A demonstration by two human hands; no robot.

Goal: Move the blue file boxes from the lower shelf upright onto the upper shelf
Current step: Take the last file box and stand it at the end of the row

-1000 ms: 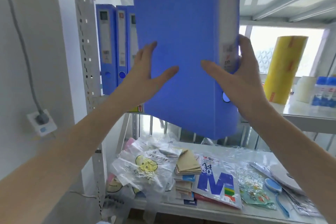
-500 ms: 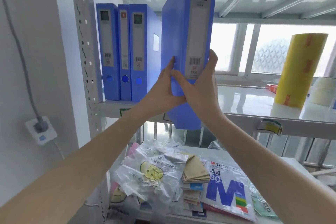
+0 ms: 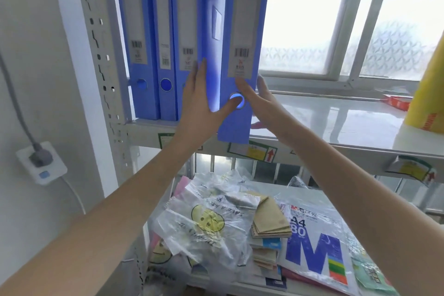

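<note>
In the head view, the file box (image 3: 242,50) being placed stands upright with its long axis vertical and its spine toward the camera. Its bottom front corner hangs just over the front lip of the upper shelf (image 3: 336,118), so it looks not yet pushed fully home. Three more blue boxes (image 3: 156,43) stand upright at its 9 o'clock, hard against the left post of the rack, with a narrow gap between the nearest of them and the box in hand.

The left hand (image 3: 204,98) lies flat and open along the box's left side, fingers pointing to 12 o'clock into that gap, thumb stretched across the spine to the round finger hole. The right hand (image 3: 262,101) presses the box from its 3 o'clock side, thumb on the spine below the barcode label and fingers around the right face. Together they clasp the box between the palms rather than clenching it. How far the right fingers reach behind is hidden, so I cannot tell how firm that side is.

Both hands sit low on the box and about equally near it. The coming move likely turns on the gap at 9 o'clock: the box wants sliding back and leftward until it meets its neighbours, and the left hand must come out of that gap first.

At 6 o'clock, the lower shelf (image 3: 240,287) shows plastic bags, a paper pack and envelopes, with no blue box visible there.
</note>
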